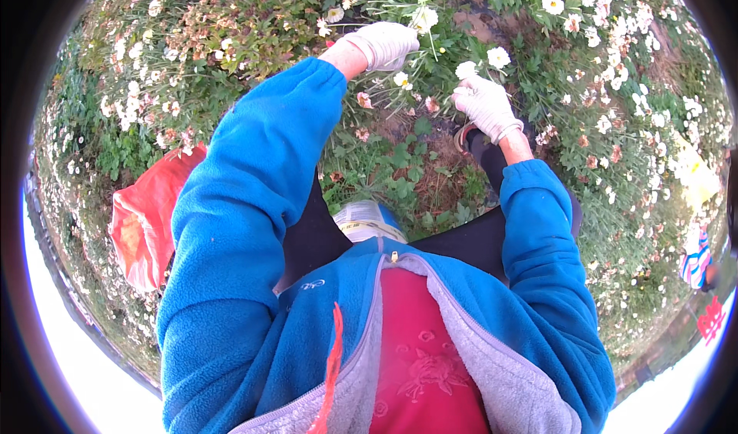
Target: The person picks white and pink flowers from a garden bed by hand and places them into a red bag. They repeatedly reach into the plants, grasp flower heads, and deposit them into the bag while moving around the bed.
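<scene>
My left hand (pixel 389 46), in a whitish knitted glove, is closed among green flower stems at the top centre; what its fingers hold is hidden. A white double flower (pixel 424 20) stands just right of it. My right hand (pixel 484 104), gloved alike, is at a white bloom (pixel 466 69), its fingers curled near the flower's base; whether they grip it I cannot tell. Another white flower (pixel 499 57) is just above that hand. Between the hands lie a small white flower with a yellow centre (pixel 402 80) and faded pinkish blooms (pixel 364 100).
A red sack (pixel 153 220) stands among the plants at left. Below the hands are low green weeds (pixel 400 160) and my shoe (pixel 463 139). A white-and-blue bag (pixel 366 218) lies between my legs. A person in striped clothing (pixel 696 261) is at the far right, near a pale yellow bag (pixel 699 180).
</scene>
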Motion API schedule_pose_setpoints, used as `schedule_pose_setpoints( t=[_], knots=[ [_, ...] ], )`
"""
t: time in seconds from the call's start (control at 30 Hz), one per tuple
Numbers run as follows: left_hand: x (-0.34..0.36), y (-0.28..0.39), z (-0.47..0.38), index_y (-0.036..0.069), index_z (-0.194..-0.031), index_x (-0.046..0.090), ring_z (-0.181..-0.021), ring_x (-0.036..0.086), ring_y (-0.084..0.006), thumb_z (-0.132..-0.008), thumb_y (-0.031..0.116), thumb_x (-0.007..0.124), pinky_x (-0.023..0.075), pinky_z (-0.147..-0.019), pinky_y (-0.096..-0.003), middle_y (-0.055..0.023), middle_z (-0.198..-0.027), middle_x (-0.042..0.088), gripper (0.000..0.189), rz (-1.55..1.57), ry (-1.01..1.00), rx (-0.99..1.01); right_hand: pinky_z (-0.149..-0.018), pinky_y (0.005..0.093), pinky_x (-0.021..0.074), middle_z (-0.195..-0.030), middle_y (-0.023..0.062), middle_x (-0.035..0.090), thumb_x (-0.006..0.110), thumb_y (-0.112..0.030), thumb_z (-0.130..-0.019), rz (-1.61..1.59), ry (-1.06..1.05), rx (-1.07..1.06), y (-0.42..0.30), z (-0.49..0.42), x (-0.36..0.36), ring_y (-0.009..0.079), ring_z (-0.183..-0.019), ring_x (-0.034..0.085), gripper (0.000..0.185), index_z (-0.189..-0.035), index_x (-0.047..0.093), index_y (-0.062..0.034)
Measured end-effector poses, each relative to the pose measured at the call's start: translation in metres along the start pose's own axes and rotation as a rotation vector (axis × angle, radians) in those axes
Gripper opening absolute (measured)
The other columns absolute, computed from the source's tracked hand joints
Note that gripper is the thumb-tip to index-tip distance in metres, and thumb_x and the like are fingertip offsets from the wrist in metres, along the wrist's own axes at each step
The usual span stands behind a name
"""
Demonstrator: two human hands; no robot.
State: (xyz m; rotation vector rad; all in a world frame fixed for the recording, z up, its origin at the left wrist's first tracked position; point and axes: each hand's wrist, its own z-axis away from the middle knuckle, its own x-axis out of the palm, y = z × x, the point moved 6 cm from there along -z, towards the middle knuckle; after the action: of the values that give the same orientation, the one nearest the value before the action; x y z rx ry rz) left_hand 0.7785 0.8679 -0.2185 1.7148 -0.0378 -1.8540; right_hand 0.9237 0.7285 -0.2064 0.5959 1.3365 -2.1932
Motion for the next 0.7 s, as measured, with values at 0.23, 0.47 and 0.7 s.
schedule_pose_setpoints(
  t=[0.23, 0.47, 0.7],
  knots=[
    [-0.006, 0.001, 0.003, 0.008, -0.096, 0.065, -0.077, 0.064, -0.039, -0.076, 0.01, 0.061, 0.0525, -0.069, -0.0437, -0.0187, -0.081, 0.065, 0.02, -0.009, 0.0, 0.052, -0.071, 0.0326, 0.0504, -0.087, 0.0064, 0.067, 0.071, -0.027, -0.079, 0.01, 0.215, -0.159, -0.005, 0.009, -0.037, 0.0207, -0.077, 0.064, 0.019, -0.084, 0.066, -0.0087],
    [0.003, 0.003, -0.004, 0.005, -0.084, 0.068, -0.075, 0.066, -0.0384, -0.07, 0.007, 0.061, 0.0542, -0.067, -0.0448, -0.0178, -0.076, 0.065, 0.016, 0.017, 0.018, 0.04, -0.083, 0.0355, 0.0501, -0.099, 0.0189, 0.068, 0.07, -0.023, -0.077, 0.041, 0.296, 0.175, 0.021, -0.015, -0.031, 0.0277, -0.091, 0.066, 0.063, -0.132, 0.048, 0.0005],
    [-0.004, 0.012, 0.002, 0.012, -0.107, 0.061, -0.08, 0.063, -0.0386, -0.081, 0.006, 0.059, 0.051, -0.071, -0.043, -0.0175, -0.085, 0.063, 0.027, -0.018, -0.121, 0.017, -0.088, 0.0398, 0.0485, -0.105, 0.0255, 0.065, 0.07, -0.023, -0.077, -0.073, 0.542, 0.239, 0.037, -0.011, -0.04, 0.0372, -0.099, 0.063, 0.06, -0.126, 0.049, 0.004]
  ],
)
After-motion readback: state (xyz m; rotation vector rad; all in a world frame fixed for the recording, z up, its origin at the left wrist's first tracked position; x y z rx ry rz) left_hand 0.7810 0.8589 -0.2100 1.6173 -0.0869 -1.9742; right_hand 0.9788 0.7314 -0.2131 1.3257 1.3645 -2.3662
